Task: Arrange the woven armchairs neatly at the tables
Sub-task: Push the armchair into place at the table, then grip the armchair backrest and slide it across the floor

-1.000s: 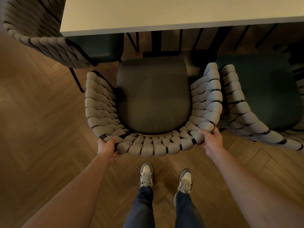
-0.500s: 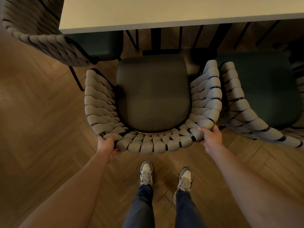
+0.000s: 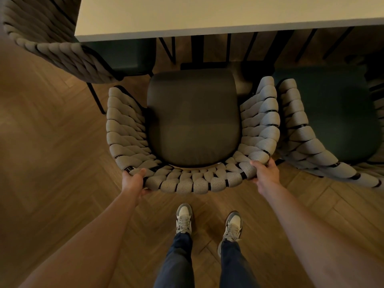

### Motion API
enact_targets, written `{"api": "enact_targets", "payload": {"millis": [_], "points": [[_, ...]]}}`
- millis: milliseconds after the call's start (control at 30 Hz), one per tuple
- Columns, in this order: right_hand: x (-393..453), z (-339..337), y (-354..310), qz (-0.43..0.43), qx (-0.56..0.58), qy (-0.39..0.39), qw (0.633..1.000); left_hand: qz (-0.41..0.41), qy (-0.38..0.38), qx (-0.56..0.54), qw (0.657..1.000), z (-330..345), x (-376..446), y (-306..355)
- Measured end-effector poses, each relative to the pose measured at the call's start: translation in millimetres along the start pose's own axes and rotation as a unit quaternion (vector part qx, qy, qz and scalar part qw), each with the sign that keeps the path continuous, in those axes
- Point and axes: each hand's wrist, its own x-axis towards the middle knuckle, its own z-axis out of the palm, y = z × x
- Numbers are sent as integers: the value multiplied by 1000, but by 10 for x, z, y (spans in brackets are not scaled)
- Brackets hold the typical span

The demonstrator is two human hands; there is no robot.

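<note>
The left hand (image 3: 133, 180) and right hand (image 3: 266, 173) each gripped the back rim of the middle woven armchair (image 3: 193, 185), fingers curled round the weave. The chair faced the table (image 3: 207, 15), its seat cushion (image 3: 193, 117) not yet under the tabletop edge. Pushing evenly with both hands seemed wise, since its right arm touched the neighbouring armchair (image 3: 301, 129) and could snag there.

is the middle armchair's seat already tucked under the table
No, the middle armchair has its whole dark seat cushion in view, short of the table edge.
</note>
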Motion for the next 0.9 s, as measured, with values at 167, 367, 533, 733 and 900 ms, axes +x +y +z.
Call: {"api": "enact_targets", "payload": {"millis": [167,367,533,733,900], "points": [[9,-8,16,2,-10,4,1000,0,2,1,1000,0,8,-4],[-10,-5,-16,2,-8,-1,1000,2,8,-1,1000,7,11,-15],[15,-11,1,3,-14,-3,1000,5,10,1,1000,-2,11,-14],[-42,18,-16,-6,-31,34,999,22,-9,70,997,-81,-45,16],[-355,139,-137,-159,-120,157,967,89,8,163,983,-343,-115,20]]}}
